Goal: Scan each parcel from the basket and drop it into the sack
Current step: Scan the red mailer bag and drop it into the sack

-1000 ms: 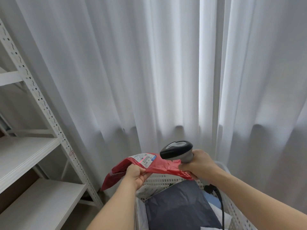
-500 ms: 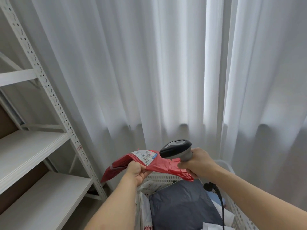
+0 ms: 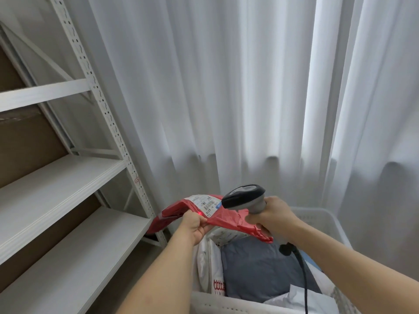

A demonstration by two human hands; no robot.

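Pinching crinkled red plastic parcel [image 3: 229, 219], left hand [image 3: 194, 225].

Shelving [image 3: 68, 177] stands left of basket [image 3: 326, 217], curtain [image 3: 226, 87] behind.

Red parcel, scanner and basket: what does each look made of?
Red parcel: thin, slightly glossy plastic film, seemingly; it crumples and sags between the hands, with a paper-like printed label. Scanner: hard moulded plastic, black and grey, smooth satin sheen. Basket: white rigid plastic, probably, with a perforated lattice wall.
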